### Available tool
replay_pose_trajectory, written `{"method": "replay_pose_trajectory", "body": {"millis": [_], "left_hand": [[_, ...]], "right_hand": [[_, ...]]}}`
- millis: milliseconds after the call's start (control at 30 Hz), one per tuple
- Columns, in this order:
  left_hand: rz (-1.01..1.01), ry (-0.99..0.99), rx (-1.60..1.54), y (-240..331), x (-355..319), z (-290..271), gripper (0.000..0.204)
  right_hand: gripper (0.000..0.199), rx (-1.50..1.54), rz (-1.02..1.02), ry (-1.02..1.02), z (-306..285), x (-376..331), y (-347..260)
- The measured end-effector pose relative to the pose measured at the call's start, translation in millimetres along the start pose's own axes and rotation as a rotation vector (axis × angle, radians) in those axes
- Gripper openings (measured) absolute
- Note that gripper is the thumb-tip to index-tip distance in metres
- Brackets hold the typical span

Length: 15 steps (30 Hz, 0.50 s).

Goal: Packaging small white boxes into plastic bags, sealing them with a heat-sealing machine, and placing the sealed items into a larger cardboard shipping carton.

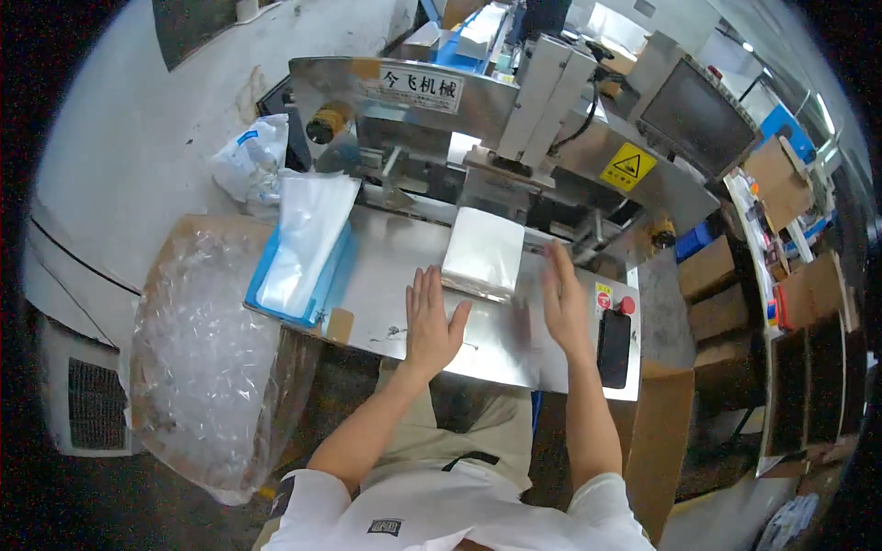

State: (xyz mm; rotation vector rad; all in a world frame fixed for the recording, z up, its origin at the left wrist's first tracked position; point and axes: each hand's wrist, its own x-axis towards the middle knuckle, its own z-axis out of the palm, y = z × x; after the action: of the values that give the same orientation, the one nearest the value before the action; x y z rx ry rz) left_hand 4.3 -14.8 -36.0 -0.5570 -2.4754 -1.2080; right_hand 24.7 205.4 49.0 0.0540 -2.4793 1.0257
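Note:
A white rectangular packet (485, 250), with what looks like clear film along its near edge, lies on the metal worktop (381, 257) in front of the machine. At its near left corner my left hand (430, 323) is open, fingers stretched forward and thumb apart; whether it touches the packet I cannot tell. On the packet's other side my right hand (562, 298) stands edge-on with fingers extended, apart from the packet and holding nothing. Left of my hands, a blue box (333, 275) holds a pile of clear plastic bags (308, 243).
Behind the packet rises a metal machine (542, 101) with a yellow warning sign (628, 166). A black phone (615, 349) and red button (627, 305) are at the worktop's right end. A large carton (165, 253) of clear plastic pieces stands left; cardboard boxes (712, 275) sit right.

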Motion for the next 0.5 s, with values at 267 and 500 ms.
{"method": "replay_pose_trajectory", "body": {"millis": [267, 500], "left_hand": [[0.06, -0.037, 0.117, 2.8, 3.0, 4.5, 0.072], [-0.051, -0.025, -0.017, 5.5, 11.1, 0.1, 0.073]], "right_hand": [[0.056, 0.223, 0.223, -0.055, -12.1, -73.4, 3.3], [0.056, 0.295, 0.318, -0.041, -11.2, -63.8, 12.0]]}}
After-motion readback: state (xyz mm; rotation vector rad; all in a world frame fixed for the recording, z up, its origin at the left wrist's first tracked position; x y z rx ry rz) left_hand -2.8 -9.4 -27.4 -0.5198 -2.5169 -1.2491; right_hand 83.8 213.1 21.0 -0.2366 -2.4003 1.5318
